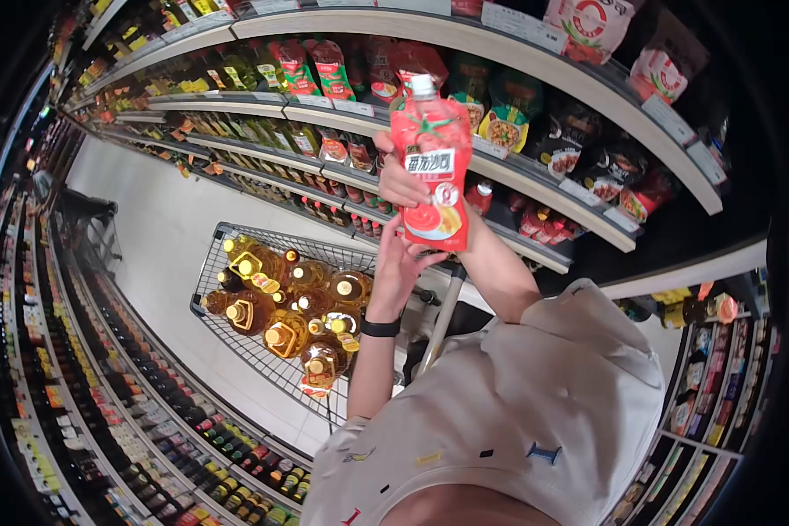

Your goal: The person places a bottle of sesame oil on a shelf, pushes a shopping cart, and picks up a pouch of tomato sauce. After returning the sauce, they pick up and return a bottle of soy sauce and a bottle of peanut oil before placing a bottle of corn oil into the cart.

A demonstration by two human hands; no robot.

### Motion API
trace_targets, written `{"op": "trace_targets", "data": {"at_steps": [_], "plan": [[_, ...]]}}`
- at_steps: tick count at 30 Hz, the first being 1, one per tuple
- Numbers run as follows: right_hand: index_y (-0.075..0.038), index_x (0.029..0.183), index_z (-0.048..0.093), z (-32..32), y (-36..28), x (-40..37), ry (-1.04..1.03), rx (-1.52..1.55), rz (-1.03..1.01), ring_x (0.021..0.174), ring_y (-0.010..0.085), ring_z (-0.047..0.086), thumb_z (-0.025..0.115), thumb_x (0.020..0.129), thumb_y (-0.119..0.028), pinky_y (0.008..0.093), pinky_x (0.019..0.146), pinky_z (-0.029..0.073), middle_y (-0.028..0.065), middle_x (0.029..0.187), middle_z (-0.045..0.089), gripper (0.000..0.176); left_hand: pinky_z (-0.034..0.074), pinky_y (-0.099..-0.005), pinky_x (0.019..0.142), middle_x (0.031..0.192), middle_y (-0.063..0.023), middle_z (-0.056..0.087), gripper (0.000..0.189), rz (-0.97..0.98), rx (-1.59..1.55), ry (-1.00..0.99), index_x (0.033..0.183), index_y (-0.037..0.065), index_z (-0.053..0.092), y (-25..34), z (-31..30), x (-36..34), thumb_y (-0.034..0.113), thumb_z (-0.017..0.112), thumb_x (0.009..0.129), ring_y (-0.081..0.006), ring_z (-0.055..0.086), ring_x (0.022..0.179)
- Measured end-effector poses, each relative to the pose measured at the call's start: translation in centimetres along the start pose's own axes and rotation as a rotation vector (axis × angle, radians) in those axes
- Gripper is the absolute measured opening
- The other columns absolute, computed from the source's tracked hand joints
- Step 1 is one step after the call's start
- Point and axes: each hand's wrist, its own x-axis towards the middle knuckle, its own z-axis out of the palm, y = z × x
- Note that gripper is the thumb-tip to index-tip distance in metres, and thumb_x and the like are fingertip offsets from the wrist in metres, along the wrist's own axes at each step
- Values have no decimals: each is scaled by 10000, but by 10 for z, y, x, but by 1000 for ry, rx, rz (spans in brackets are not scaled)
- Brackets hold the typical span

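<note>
The right hand's fingers (403,182) grip a red, white-capped pouch (447,175) picturing a tomato.

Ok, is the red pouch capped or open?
Capped: a white cap sits atop the red pouch. I cannot tell whether it is screwed tight.

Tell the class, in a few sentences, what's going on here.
In a shop aisle, a person holds up a red pouch with the right hand, its cap upward. The left hand, fingers spread, is at the pouch's lower edge; whether it touches is unclear. Beside them stands a cart holding many bottles of golden liquid, with stocked shelves on both sides.
</note>
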Motion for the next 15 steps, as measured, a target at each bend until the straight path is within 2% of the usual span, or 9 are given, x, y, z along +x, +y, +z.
{"op": "trace_targets", "data": {"at_steps": [1,3,4,6,8,9,11,13,15], "plan": [[-12,1178,413,24,0,6,245,-53,30,461,184,569,498,980,-507,309,458,438,89,594,569,540,541,-411,927,1252,-160,586,571,60,72,91,1413,77,318,4,2,11,209,641,961,-234,631,1096],[5,1143,442,20,-10,3,463,-489,200,448,151,558,465,988,-542,274,429,433,86,562,562,569,565,-325,892,1237,-121,573,746,191,205,38,1367,42,350,18,2,34,-59,780,767,-195,642,1074],[9,1092,463,18,-10,9,507,-563,190,416,128,535,446,979,-589,244,400,425,70,525,548,609,564,-327,895,1234,-111,568,731,212,255,25,1351,29,369,26,8,44,-72,782,757,-191,643,1069],[21,1072,482,12,-30,19,405,-491,174,518,129,584,482,961,-599,267,494,478,72,623,600,630,564,-329,897,1231,-101,564,716,242,311,17,1335,17,388,34,9,62,-85,784,747,-188,644,1063],[-6,1161,506,0,-46,30,615,-1136,126,836,124,612,530,962,-560,286,750,483,91,906,659,589,553,-286,871,1246,-78,565,643,336,495,59,1322,36,440,39,-4,87,-59,769,778,-166,633,1051],[-26,1198,522,-3,-51,31,724,-1393,111,874,123,615,517,970,-566,268,777,484,94,975,665,586,556,-273,857,1229,-85,581,627,405,559,111,1354,9,442,46,-11,102,-75,731,803,-159,643,1006],[-19,1235,526,-5,-65,21,862,-1244,107,932,126,621,522,972,-558,281,819,492,88,1049,660,600,549,-290,883,1263,-101,583,677,475,620,171,1434,-12,389,62,-31,140,-75,697,834,-168,634,1044],[-3,1315,487,11,-67,17,948,-1511,243,1010,200,645,606,950,-482,329,893,498,142,1117,653,615,521,-310,937,1337,-135,566,814,593,609,208,1507,-2,317,75,-46,181,-47,743,815,-185,613,1112],[17,1346,458,11,-52,23,825,-1873,172,1096,281,632,693,905,-366,372,952,486,198,1233,604,629,510,-305,941,1286,-111,606,790,622,684,204,1499,1,350,85,-53,214,-17,752,819,-165,607,1107]]}}
